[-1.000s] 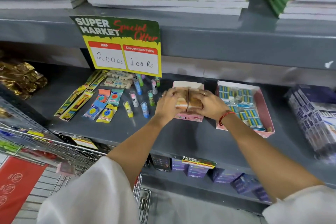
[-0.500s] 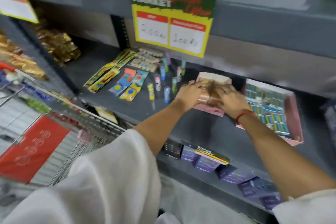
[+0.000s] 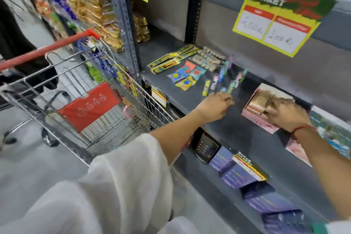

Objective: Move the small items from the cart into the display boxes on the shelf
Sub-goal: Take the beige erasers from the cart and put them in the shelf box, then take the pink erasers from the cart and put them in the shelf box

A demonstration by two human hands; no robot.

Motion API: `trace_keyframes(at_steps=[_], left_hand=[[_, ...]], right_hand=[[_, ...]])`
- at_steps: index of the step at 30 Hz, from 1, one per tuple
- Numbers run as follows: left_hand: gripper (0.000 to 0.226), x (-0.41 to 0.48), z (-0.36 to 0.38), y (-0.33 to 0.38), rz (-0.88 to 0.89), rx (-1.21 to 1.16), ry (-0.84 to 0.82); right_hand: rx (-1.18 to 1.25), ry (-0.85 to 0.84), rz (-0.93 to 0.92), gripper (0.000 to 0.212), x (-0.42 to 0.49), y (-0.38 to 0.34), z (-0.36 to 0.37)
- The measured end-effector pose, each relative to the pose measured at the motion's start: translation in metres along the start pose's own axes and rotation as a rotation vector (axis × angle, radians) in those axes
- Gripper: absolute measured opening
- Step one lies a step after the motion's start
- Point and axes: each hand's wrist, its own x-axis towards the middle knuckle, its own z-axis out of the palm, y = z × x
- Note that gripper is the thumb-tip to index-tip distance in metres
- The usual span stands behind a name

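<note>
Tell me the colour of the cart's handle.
Red, clearest in the head view: the cart handle.

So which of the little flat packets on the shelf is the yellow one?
The yellow packet is the one at the front of that little cluster, nearest the shelf edge. It has a blue circle on it; the packets behind it are blue, teal and orange.

Loose white sleeve (image 3: 121, 182) on the left arm, kinda sheer and baggy, bunched above the elbow. Right wrist has a thin red thread bracelet (image 3: 302, 129). Forearms are bare otherwise, white sleeve edge at bottom right.
</note>
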Motion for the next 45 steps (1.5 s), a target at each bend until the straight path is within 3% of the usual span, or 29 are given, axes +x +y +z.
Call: trace_keyframes(at_steps=[3, 8, 13, 18, 25, 30, 37, 42, 45], left_hand=[[0.036, -0.019, -0.005, -0.020, -0.039, 0.058, 0.049], [0.030, -0.065, -0.016, -0.054, -0.024, 0.117, 0.102], [0.034, -0.121, -0.019, -0.095, -0.234, 0.124, 0.144], [0.038, -0.163, -0.011, -0.124, -0.427, 0.084, 0.174], [0.041, -0.209, 0.006, -0.163, -0.599, 0.047, 0.172], [0.044, -0.249, 0.021, -0.190, -0.719, 0.014, 0.192], [0.051, -0.301, 0.092, -0.237, -1.066, -0.148, 0.096], [0.056, -0.303, 0.144, -0.267, -1.191, -0.218, -0.040], [0.055, -0.289, 0.170, -0.290, -1.238, -0.240, -0.020]], right_hand=[[0.028, -0.120, -0.036, 0.046, 0.006, 0.001, -0.004], [0.077, -0.113, 0.036, 0.046, 0.010, -0.004, -0.006], [0.319, 0.402, 0.048, 0.020, 0.001, -0.061, -0.010], [0.556, 0.478, -0.133, 0.026, 0.007, -0.174, -0.008], [0.542, 0.361, -0.462, 0.024, 0.006, -0.310, 0.015], [0.536, 0.200, -0.566, 0.023, 0.004, -0.365, 0.052], [0.376, -0.166, -0.568, 0.030, 0.005, -0.399, 0.153], [0.258, -0.405, -0.517, 0.037, 0.013, -0.412, 0.213], [0.188, -0.507, -0.464, 0.042, 0.015, -0.415, 0.247]])
